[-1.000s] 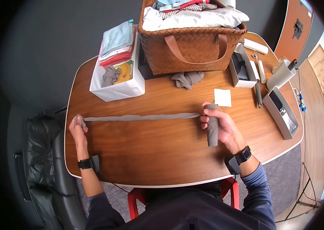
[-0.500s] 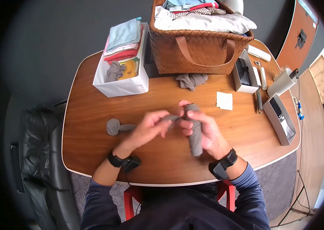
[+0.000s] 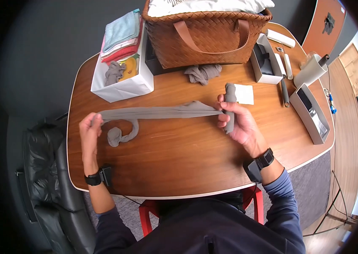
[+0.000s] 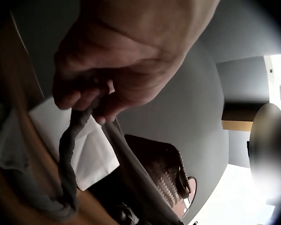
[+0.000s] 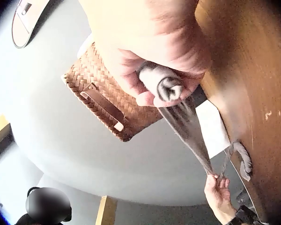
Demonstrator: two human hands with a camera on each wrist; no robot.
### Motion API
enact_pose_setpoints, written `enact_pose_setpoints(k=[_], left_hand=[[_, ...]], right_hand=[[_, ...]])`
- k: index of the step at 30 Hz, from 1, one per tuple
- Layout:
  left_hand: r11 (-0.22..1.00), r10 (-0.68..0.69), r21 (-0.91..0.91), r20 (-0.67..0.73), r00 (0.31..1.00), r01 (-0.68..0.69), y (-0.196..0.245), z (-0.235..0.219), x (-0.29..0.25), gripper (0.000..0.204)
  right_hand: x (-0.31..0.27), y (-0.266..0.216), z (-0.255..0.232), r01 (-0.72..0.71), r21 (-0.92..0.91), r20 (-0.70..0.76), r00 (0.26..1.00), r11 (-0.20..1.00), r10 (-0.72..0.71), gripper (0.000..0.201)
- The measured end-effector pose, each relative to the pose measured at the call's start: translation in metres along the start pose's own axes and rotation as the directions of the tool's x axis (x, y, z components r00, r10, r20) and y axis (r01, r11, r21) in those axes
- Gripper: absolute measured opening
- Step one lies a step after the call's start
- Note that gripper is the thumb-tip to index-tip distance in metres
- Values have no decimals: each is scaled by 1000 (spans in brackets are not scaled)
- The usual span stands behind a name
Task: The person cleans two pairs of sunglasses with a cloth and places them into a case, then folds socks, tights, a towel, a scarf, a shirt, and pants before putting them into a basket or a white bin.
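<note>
A long strip of thin grey stretchy fabric [image 3: 158, 111] is pulled taut across the table between my hands. My left hand [image 3: 89, 137] pinches its left end between thumb and fingers. From that pinch a twisted tail [image 4: 67, 150] hangs, curling on the tabletop to a bunched tip [image 3: 114, 136]. My right hand [image 3: 243, 125] grips a roll of the same fabric [image 3: 230, 94], thumb across its front. In the right wrist view the roll [image 5: 161, 84] shows a spiral end, and the stretched strip leads from it to the left hand.
Along the back stand a white box [image 3: 122, 89] of folded cloths and a woven basket [image 3: 204, 46] of laundry. A crumpled grey cloth [image 3: 203, 74] lies before the basket. A white paper square [image 3: 245, 94] lies beyond the right hand; small open boxes [image 3: 310, 113] stand at right.
The left hand came in to the roll, leaving the tail's end on the table, then drew back left with a wider stretch of fabric. The roll now looks slimmer in the right hand.
</note>
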State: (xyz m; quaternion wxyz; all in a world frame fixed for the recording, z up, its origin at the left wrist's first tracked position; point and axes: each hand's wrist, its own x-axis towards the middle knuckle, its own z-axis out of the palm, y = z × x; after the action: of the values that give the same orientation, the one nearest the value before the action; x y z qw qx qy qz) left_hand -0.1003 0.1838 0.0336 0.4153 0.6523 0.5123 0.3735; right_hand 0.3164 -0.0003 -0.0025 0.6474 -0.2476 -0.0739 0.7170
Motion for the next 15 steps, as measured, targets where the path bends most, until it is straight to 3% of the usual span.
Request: enact_pose_setpoints(k=[4,8,11,14,15], left_hand=[[995,16,102,-90,996,-7,-7,-24,3,28],[978,89,203,-229,969,-42,-16,-24,2,29],[986,148,129,-350,925,-109,-26,-32,5,31],[957,229,253,-351,908,-144,-25,-36,5,28],[947,237,280,-272,933,-159,-23,-34,3,27]], right_hand=[[1,-6,1,74,-179,-94,991,981,-92,19],[2,-7,-16,91,-215,-98,989,972,-114,35],[1,-14,-23,84,-185,-59,994,979,-96,44],[-3,-20,-15,80,-133,-3,997,988,-82,46],[-4,-18,-8,77,-138,-6,997,987,-79,45]])
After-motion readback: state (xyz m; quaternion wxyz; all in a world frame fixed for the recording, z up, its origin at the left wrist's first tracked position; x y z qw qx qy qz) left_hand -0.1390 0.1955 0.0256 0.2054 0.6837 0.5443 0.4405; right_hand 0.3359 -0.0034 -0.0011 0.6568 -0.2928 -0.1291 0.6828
